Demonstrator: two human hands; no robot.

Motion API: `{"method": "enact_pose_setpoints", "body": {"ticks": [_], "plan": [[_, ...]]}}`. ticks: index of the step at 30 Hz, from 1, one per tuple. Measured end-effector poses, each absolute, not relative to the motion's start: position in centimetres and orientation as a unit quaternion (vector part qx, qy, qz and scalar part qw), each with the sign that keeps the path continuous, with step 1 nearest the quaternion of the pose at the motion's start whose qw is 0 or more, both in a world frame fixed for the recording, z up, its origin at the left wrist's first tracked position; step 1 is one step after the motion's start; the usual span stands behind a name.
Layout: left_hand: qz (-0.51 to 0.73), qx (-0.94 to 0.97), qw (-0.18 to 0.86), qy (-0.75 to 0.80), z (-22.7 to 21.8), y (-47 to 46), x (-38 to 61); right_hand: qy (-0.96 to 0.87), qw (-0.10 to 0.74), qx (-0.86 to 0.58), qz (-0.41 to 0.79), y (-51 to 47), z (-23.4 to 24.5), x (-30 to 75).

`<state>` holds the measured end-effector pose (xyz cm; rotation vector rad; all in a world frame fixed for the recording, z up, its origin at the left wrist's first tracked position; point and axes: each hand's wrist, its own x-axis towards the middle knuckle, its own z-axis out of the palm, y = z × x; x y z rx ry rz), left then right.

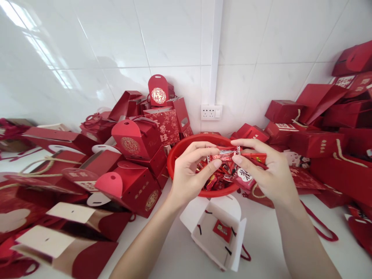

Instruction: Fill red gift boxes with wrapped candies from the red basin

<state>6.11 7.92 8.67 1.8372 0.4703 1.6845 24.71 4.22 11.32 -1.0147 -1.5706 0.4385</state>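
Observation:
My left hand is closed, its thumb and fingers pinching the left end of a red wrapped candy. At the candy's right end my right hand is closed too, gripping red candy packets. Another red packet with a white round patch hangs below the right fingers. Both hands are above a red plastic basin with many shiny red wrapped candies inside. In front of the basin stands an open gift box, white inside, with one small red packet on its bottom.
Red gift boxes crowd the table on the left, some stacked against the tiled wall. More red boxes pile up on the right. A wall socket sits behind the basin. Cord handles stick out from several boxes.

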Motion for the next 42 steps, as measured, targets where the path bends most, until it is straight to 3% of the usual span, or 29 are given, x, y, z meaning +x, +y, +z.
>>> {"method": "enact_pose_setpoints", "body": {"ticks": [19,32,42], "plan": [[0.639,0.686,0.309,0.160,8.49,8.14,6.16,-0.659,0.575,-0.440,0.204,4.25,11.18,24.99],[0.633,0.716,0.226,0.187,8.17,8.25,6.08,-0.632,0.571,-0.481,0.208,4.27,11.43,24.72],[0.633,0.708,0.263,0.169,8.27,8.53,5.98,-0.625,0.589,-0.453,0.240,4.03,11.41,24.41]]}}
